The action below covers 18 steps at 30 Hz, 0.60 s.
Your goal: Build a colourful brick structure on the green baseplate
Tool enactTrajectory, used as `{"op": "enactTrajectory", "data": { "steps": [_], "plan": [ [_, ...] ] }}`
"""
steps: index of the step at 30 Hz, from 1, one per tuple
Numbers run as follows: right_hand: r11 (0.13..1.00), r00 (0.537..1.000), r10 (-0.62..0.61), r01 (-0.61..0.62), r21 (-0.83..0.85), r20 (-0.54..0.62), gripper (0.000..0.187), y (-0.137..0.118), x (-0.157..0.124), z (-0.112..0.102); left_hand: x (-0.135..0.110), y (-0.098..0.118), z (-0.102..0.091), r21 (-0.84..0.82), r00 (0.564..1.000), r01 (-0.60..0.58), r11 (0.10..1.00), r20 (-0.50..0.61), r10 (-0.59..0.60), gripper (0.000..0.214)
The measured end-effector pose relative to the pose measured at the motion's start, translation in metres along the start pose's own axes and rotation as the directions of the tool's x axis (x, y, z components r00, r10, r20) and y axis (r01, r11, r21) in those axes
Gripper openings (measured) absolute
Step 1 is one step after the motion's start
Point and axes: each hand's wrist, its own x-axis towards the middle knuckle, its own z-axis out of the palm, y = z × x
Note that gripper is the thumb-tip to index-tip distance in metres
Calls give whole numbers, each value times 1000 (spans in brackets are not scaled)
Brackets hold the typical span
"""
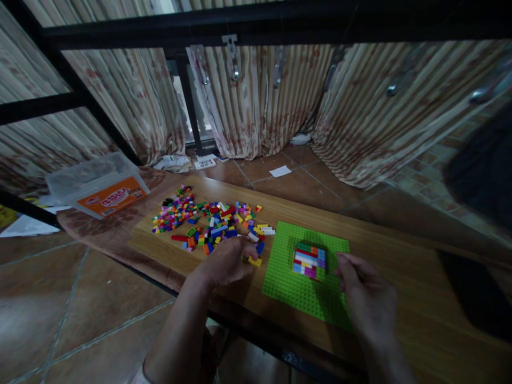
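My left hand (230, 261) reaches over the near side of a heap of toy building bricks (218, 233). Its thumb and forefinger are apart, beside a yellow brick (255, 262); the other fingers are partly hidden. A green studded baseplate (280, 285) lies to the right of the heap. On it stands a small block built of multicoloured bricks (309, 260). My right hand (366, 293) is at the baseplate's right side, thumb and forefinger closed in a pinch. Whether something small is between those fingertips cannot be made out.
The long wooden table (400, 261) carries a dark flat object (474, 290) at the right. A clear plastic box with an orange label (114, 200) stands at the far left on a brownish cloth (150, 184). Behind are striped curtains (260, 106) and a dark metal bar (256, 24).
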Motion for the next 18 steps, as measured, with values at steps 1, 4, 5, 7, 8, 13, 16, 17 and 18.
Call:
{"op": "enactTrajectory", "data": {
  "steps": [1,4,5,7,8,13,16,17,18],
  "plan": [
    [1000,1000,0,0,7,-1,36,0,0,0,0,0,0,17,1000,0,1000,-7,0,24],
    [1000,1000,15,-15,22,-1,34,1,1,0,2,0,-1,53,1000,11,999,-13,-10,23],
    [999,1000,22,-22,26,0,33,1,1,0,3,0,-1,66,1000,18,998,-12,-18,23],
    [999,999,35,-35,41,2,33,1,1,0,3,0,-1,98,999,44,994,-24,-41,23],
    [998,999,38,-38,49,7,34,1,1,0,4,0,0,113,998,58,992,-36,-55,23],
    [998,1000,19,-19,58,13,34,1,1,-1,5,0,0,148,991,83,986,-112,-66,19],
    [999,1000,2,-2,43,11,33,-1,1,0,7,2,-1,169,988,82,982,-141,-58,17],
    [999,1000,1,-2,40,11,33,-1,1,0,7,3,-1,177,988,84,981,-141,-59,16],
    [999,1000,3,-4,41,10,33,-1,1,1,7,4,-1,186,988,91,978,-140,-66,15]
  ]
}}
